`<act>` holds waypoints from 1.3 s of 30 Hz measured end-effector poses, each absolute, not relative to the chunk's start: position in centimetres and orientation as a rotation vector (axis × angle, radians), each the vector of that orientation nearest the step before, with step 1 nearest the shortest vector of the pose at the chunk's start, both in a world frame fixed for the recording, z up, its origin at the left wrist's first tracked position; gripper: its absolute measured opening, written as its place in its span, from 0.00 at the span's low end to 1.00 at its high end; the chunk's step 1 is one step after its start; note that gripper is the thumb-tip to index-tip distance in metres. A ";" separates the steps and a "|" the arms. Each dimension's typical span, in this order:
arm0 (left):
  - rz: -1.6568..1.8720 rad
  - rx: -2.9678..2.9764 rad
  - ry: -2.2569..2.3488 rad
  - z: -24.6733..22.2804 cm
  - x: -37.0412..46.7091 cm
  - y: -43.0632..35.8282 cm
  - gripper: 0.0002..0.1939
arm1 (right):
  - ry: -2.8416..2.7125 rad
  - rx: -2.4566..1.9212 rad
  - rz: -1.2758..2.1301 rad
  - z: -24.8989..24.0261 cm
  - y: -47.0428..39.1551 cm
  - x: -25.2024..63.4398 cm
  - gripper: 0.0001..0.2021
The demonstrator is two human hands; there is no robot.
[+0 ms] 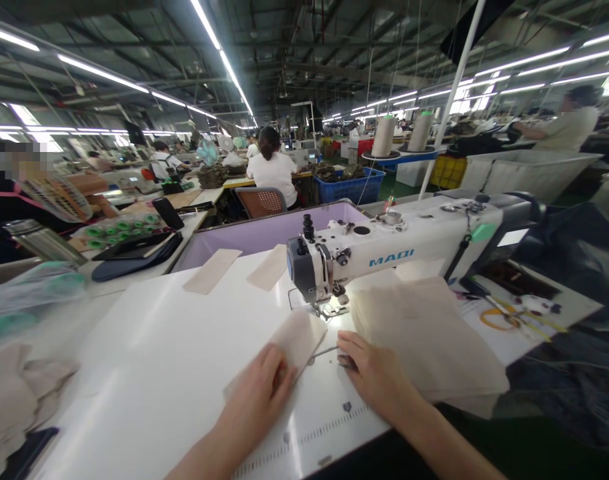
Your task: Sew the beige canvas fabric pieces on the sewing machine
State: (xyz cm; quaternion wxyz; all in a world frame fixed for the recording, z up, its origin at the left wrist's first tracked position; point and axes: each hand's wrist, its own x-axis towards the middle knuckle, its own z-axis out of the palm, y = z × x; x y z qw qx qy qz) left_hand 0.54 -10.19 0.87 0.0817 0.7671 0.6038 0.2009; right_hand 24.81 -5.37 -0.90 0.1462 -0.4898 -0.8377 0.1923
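Note:
My left hand [264, 383] is closed on a beige fabric piece [300, 337] lying on the white machine table [149, 353]. The far end of this piece reaches close to the presser foot [329, 310] of a white sewing machine [399, 243]. Just right of the needle area, my right hand [369, 367] rests with its fingers curled together; something dark shows under them, too unclear to name. Beside that hand lies a stack of larger beige fabric [424, 333]. Two loose beige pieces, a left one [213, 270] and a right one [267, 268], lie behind the machine's needle end.
A lilac-lined bin [264, 233] borders the table's back edge. Thread cones [384, 137] stand behind the machine. Scissors and yellow tape [504, 317] lie at right. Crumpled beige fabric [19, 387] sits at left. A person in white [274, 170] sits ahead.

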 end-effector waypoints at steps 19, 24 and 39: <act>0.362 2.714 1.615 0.2 0.7 -8.8 0.20 | -2.500 -1.076 0.755 -0.3 -5.8 24.1 0.18; 0.503 2.697 1.461 -1.2 1.8 -7.8 0.23 | -2.361 -1.152 0.817 -0.4 -5.6 24.8 0.24; 0.720 2.465 1.522 -1.2 1.8 -8.4 0.25 | -1.931 -1.228 1.097 -0.8 -3.0 22.2 0.18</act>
